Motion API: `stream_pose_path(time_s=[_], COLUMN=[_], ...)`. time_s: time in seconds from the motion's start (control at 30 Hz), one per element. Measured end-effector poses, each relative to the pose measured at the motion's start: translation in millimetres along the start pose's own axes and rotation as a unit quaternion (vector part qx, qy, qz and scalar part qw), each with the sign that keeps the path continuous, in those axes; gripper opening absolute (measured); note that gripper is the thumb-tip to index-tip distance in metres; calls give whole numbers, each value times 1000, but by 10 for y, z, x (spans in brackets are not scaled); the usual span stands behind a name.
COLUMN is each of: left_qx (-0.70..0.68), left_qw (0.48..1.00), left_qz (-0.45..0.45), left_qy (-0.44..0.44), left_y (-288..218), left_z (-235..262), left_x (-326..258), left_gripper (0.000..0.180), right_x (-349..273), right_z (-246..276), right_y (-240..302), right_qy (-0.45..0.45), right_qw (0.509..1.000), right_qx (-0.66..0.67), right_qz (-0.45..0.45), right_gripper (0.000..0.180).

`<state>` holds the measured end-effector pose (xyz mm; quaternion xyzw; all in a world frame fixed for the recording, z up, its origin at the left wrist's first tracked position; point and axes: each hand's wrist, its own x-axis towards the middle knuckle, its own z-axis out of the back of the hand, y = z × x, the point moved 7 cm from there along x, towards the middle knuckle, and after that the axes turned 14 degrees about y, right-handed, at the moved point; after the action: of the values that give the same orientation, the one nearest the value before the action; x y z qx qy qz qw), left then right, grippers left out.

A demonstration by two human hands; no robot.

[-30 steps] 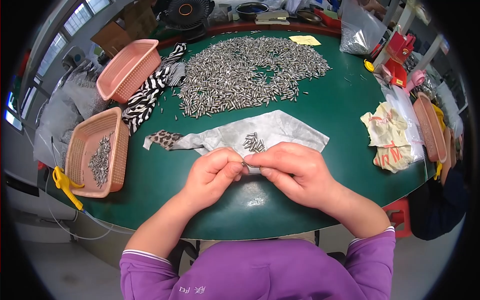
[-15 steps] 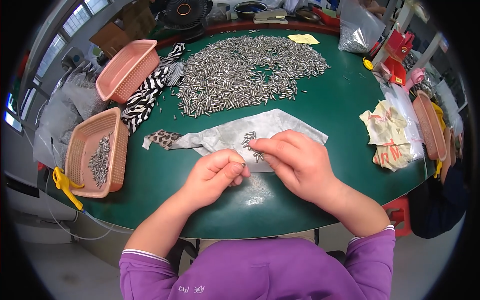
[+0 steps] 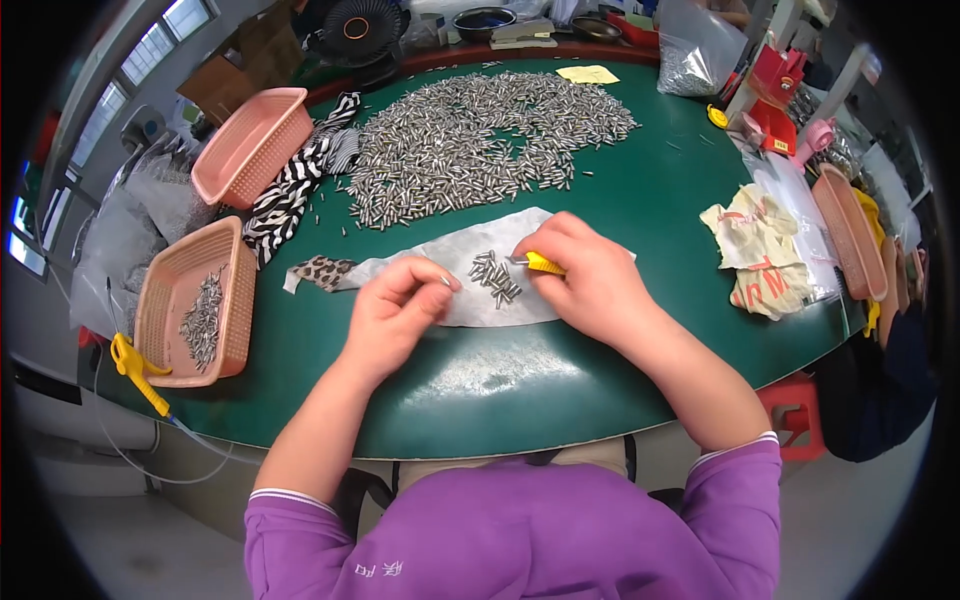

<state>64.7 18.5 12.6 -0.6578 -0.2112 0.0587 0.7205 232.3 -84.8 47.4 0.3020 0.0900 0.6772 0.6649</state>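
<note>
Since the earlier frames both hands have drawn apart — they were bunched together at the cloth's near edge, and now the right hand (image 3: 590,285) has gone up to the small cluster of metal pins (image 3: 495,277) while the left hand (image 3: 395,310) sits back to the left. Right hand is closed on a yellow-handled tool (image 3: 543,264), its tip pointing left at the cluster, just beside it; what kind of tip it has is too small to tell. Left hand's thumb and forefinger are pinched shut on what looks like one small pin, though it is barely visible. Cluster lies mid-way on the pale cloth (image 3: 450,260), which is spread on the green table (image 3: 640,200). Big pile of pins (image 3: 480,140) lies further back, well apart, and a pink basket (image 3: 165,300) with some pins in it stands at the left edge. To do this well, my guess — keep the tool low and flat to the cloth, tease off one pin at a time, don't scatter the cluster, and keep the left pinch steady near the cloth so nothing rolls off onto the table.
</note>
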Motion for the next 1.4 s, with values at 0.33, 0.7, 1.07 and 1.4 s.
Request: stream_pose_path(time_s=[0.33, 0.7, 1.07, 1.4], left_qx=[301, 567, -30, -82], left_qw=[861, 729, 991, 982], left_qz=[-69, 111, 105, 140], left_qy=[-404, -367, 80, 95], left_y=[-721, -888, -39, 139], left_z=[1681, 1932, -366, -342], left_x=[-1207, -1555, 60, -22], left_gripper=[30, 26, 28, 20], right_x=[-79, -67, -92, -109], right_z=[-298, -321, 24, -106], right_y=[-55, -61, 387, 389], right_qy=[113, 115, -18, 31], right_qw=[992, 987, 976, 970], right_qx=[-46, -110, 135, 153], right_qz=[40, -12, 172, 185], right_gripper=[20, 15, 29, 38])
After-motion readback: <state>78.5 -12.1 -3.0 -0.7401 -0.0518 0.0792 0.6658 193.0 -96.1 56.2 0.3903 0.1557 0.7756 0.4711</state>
